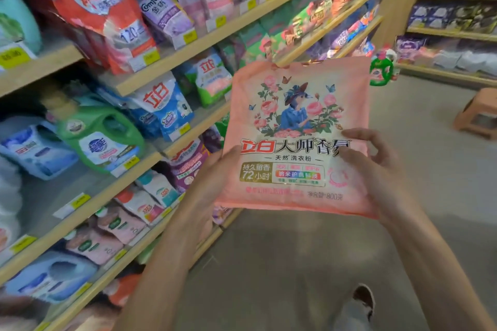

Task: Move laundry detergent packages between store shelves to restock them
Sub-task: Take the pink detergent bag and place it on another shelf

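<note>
Both hands held pink detergent bag over aisle floor, front up | L hand grip closed on bag's left edge | R hand grip on right edge, fingers across print | shelves w/ stocked pkgs at left

Head-worn, wide-angle, looking forward and down along a shop aisle; close above both bare forearms, wooden-edged stocked shelves at left, grey floor below
</note>
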